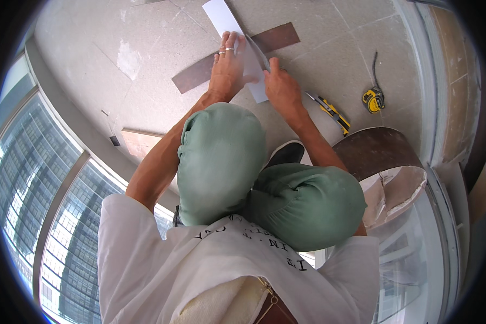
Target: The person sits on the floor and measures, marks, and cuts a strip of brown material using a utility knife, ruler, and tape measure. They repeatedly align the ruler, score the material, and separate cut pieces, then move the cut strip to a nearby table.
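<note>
A white strip lies slantwise across a darker brown board on the floor. My left hand lies open on the white strip, its fingers stretched forward and pressing it down; two of them wear rings. Close by on the right, my right hand is closed around the near end of a thin grey blade-like tool. The tool runs along the strip's right edge, and its exact kind cannot be made out. To the right of that hand, a yellow and black utility knife rests on the floor with its blade out.
Farther right lies a yellow and black tape measure with a dark strap. A curved dark brown sheet stands near my right knee. A light brown board piece is on the left, by the window ledge. A door track borders the right.
</note>
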`<state>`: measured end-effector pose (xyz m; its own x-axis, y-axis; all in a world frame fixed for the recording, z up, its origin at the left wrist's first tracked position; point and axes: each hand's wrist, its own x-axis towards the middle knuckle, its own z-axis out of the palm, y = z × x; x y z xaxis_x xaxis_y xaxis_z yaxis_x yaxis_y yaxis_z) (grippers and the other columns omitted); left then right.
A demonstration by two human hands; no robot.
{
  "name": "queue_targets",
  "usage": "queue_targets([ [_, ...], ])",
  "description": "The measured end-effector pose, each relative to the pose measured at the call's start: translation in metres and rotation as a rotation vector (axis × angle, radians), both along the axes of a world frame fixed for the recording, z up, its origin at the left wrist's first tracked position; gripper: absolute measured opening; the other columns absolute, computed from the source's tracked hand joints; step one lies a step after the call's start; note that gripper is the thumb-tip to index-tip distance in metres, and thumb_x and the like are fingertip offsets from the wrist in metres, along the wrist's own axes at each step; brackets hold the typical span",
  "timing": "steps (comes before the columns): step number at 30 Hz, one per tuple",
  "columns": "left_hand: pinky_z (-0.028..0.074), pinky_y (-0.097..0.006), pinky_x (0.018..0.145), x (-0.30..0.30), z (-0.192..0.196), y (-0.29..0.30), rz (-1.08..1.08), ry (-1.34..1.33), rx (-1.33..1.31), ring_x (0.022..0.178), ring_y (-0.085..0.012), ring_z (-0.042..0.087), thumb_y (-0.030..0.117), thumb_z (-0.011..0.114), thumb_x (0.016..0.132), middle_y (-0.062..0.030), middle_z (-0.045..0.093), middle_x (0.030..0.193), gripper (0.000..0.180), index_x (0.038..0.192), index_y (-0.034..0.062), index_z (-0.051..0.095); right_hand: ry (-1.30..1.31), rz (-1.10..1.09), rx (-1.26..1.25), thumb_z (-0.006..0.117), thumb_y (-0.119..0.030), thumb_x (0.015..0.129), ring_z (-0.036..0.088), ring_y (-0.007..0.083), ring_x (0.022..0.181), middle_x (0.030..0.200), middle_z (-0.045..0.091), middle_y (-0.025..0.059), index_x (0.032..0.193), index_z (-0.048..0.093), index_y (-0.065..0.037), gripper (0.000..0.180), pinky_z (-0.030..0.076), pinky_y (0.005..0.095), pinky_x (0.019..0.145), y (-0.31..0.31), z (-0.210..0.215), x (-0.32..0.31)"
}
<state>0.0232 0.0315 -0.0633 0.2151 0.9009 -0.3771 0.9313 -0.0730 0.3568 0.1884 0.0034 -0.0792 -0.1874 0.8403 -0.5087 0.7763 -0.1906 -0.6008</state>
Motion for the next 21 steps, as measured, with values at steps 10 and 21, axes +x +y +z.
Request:
queue_targets([
  [10, 0.035, -0.046, 0.119, 0.002, -0.005, 0.001, 0.015, 0.060, -0.037, 0.151, -0.0400, 0.016, 0.035, 0.092, 0.065, -0.0195, 0.020, 0.158, 0.117, 0.154, 0.0000, 0.024, -0.098, 0.083, -0.013, 0.050, -0.022, 0.101, 0.068, 0.0406, 0.087, 0.088, 0.068, 0.0197, 0.110, 0.042, -0.008, 0.018, 0.054, 0.0534, 0.074, -0.001, 0.004, -0.003],
  [21, 0.031, -0.045, 0.122, 0.005, -0.006, 0.004, -0.009, 0.113, -0.059, 0.151, -0.0397, 0.017, 0.035, 0.091, 0.066, -0.0191, 0.021, 0.158, 0.115, 0.153, -0.0004, 0.024, -0.125, 0.099, 0.000, 0.055, -0.021, 0.100, 0.068, 0.0453, 0.075, 0.081, 0.067, 0.0260, 0.111, 0.039, -0.005, 0.026, 0.054, 0.0548, 0.065, -0.028, -0.006, 0.012],
])
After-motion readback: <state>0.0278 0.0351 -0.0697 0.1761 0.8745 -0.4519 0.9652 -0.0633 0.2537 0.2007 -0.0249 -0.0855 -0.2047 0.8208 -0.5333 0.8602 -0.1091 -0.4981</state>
